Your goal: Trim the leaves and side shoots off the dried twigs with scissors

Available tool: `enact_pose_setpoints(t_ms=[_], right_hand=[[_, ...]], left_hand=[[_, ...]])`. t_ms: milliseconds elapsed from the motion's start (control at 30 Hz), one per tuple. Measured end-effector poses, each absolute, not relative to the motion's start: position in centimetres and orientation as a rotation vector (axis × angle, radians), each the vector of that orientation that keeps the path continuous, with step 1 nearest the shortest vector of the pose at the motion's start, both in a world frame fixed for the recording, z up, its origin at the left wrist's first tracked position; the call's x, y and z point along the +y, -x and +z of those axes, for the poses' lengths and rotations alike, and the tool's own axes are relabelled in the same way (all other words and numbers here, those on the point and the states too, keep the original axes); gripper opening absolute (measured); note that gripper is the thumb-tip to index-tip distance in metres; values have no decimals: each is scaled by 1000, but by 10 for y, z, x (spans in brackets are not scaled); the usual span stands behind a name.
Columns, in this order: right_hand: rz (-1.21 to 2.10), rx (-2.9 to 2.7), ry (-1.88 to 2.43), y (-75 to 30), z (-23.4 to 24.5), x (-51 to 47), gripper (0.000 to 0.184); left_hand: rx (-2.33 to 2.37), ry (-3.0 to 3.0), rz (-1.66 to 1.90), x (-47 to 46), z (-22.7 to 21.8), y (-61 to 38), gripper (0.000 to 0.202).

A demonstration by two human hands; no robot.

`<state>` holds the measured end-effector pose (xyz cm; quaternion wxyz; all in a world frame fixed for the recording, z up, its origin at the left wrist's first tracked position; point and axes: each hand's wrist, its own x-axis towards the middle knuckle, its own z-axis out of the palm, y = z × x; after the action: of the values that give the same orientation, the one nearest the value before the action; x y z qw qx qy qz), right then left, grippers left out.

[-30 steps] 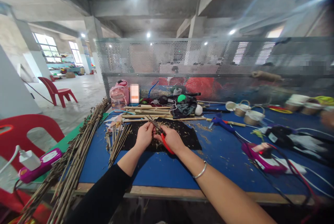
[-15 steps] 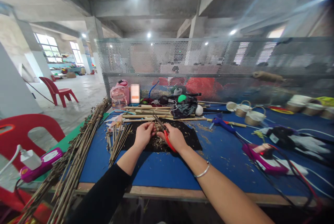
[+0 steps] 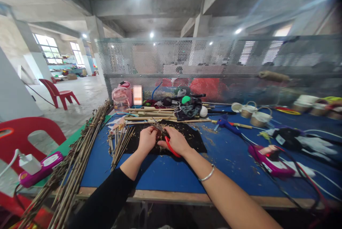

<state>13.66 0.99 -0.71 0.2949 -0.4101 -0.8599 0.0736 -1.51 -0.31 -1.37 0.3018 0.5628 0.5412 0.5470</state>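
Observation:
My right hand (image 3: 175, 141) is wrapped round the red handles of a pair of scissors (image 3: 171, 147), whose blades point up and to the left. Close by on the left, my left hand (image 3: 148, 138) is closed in a pinch near the blades; what its fingers hold is too small to make out. Both hands are over a black cloth (image 3: 193, 140) strewn with pale plant scraps. A small bunch of cut thin sticks (image 3: 121, 149) lies just left of my left hand.
A long bundle of dry stems (image 3: 77, 157) runs along the table's left side. Bamboo sticks (image 3: 149, 118) lie behind the hands. To the right are a blue glue gun (image 3: 227, 125), small baskets (image 3: 260, 118) and a purple power strip (image 3: 272, 163) with cables. A mesh partition (image 3: 149, 61) stands behind.
The scissors' blades have swung lower and leftward, closer to my left fingers. My two hands have come slightly nearer each other. The view has shifted a little.

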Motion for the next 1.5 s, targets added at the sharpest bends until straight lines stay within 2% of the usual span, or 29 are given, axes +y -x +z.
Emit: enact_pose_setpoints(t_ms=[200,467,800,1033,1167,1233,1400,1500], right_hand=[[361,-2248,1022,-136,-8,11,42],[290,-2287,1258,-135,-1,3,34],[176,-2379,1364,-141,-1,8,41],[224,-2297,1290,-145,4,10,39],[305,-2178,1241,-147,1,13,42],[334,-2118,1227,-148,0,15,43],[369,-2019,1161,-150,-2,16,46],[361,-1975,1124,-149,-1,14,45]], left_hand=[[1552,-1611,1464,-10,-5,13,25],[1627,-1644,1440,-10,-5,17,28],[1435,-1326,1327,0,-16,19,22],[1896,-1604,1226,0,-12,34,27],[2100,-1688,1225,-3,-4,56,22],[2230,-1744,1123,-8,2,72,19],[2407,-1673,463,-28,14,107,12],[2480,-1629,311,-37,13,111,16]])
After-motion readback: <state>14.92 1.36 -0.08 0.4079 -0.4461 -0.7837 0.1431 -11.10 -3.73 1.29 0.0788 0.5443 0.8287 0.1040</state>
